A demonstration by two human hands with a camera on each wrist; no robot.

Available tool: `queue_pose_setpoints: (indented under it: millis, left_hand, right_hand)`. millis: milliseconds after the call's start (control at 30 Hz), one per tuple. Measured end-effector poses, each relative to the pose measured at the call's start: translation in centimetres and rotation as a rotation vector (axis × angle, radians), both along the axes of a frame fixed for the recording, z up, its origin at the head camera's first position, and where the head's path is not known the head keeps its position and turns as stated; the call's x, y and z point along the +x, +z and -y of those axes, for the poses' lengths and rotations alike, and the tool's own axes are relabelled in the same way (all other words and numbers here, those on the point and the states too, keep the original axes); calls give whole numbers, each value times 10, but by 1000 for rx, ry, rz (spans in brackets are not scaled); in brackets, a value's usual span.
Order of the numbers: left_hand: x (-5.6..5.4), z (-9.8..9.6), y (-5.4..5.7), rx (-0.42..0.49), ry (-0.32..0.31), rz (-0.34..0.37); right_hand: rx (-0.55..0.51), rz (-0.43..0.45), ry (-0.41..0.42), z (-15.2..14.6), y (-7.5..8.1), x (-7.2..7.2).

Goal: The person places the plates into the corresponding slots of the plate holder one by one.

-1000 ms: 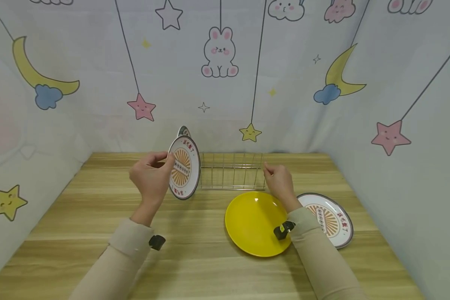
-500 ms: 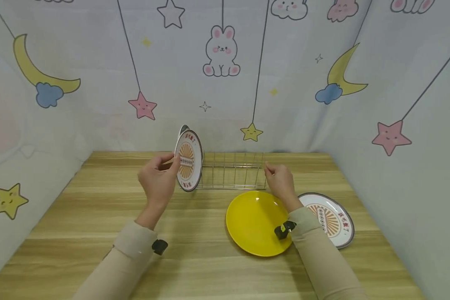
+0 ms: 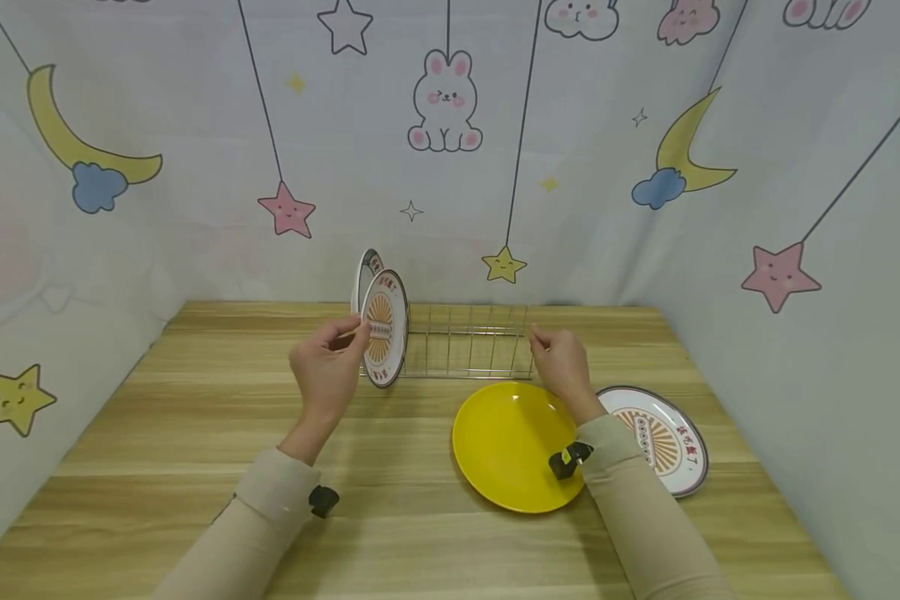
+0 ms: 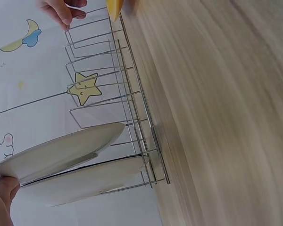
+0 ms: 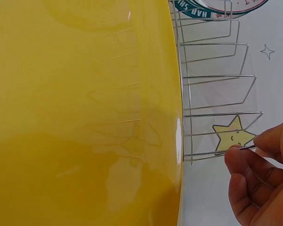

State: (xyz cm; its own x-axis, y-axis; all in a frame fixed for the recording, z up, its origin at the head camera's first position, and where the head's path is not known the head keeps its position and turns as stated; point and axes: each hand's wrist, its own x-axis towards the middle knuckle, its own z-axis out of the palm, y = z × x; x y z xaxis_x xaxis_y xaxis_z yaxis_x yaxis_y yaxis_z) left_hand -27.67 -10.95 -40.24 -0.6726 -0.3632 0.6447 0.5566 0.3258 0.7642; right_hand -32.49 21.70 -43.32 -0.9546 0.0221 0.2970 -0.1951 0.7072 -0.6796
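Note:
My left hand (image 3: 328, 367) pinches the rim of a white plate (image 3: 385, 329) with an orange sunburst print. That plate stands on edge at the left end of a wire dish rack (image 3: 468, 342). Just behind it, another white plate (image 3: 367, 275) with a green rim pattern is upright in the rack's end slot. In the left wrist view the held plate's lower edge (image 4: 111, 134) lies among the rack's wires, with the other plate (image 4: 108, 176) alongside. My right hand (image 3: 562, 367) pinches the wire at the rack's right end, seen closely in the right wrist view (image 5: 262, 174).
A yellow plate (image 3: 510, 450) lies on the wooden table (image 3: 390, 517) in front of the rack, partly under my right wrist. Right of it lies another white sunburst plate (image 3: 675, 442), partly covered by my right sleeve. A printed curtain (image 3: 570, 125) hangs behind the table.
My left hand has moved right with the sunburst plate, bringing it from the rack's left front into the rack's left end. My right hand has stayed at the rack's right end.

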Motion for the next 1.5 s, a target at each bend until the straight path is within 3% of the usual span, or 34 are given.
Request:
queue_pose_setpoints:
  millis: [333, 567, 700, 867, 967, 1367, 1500]
  left_hand:
    - [0, 1, -6, -15, -26, 22]
    - [-1, 0, -4, -7, -50, 66]
    - [2, -1, 3, 5, -85, 102]
    - [16, -5, 20, -1, -159, 136]
    - [22, -7, 25, -14, -182, 155]
    - [23, -6, 20, -35, -163, 180]
    - [11, 0, -1, -29, -153, 213]
  right_hand:
    - [-27, 25, 6, 1, 0, 1]
    - [-23, 32, 3, 0, 1, 1]
    - [-20, 29, 5, 0, 1, 0]
    - [-9, 16, -9, 0, 0, 0]
    - [5, 8, -18, 1, -1, -1]
    - [-2, 4, -10, 1, -1, 0]
    - [-9, 14, -7, 1, -1, 1]
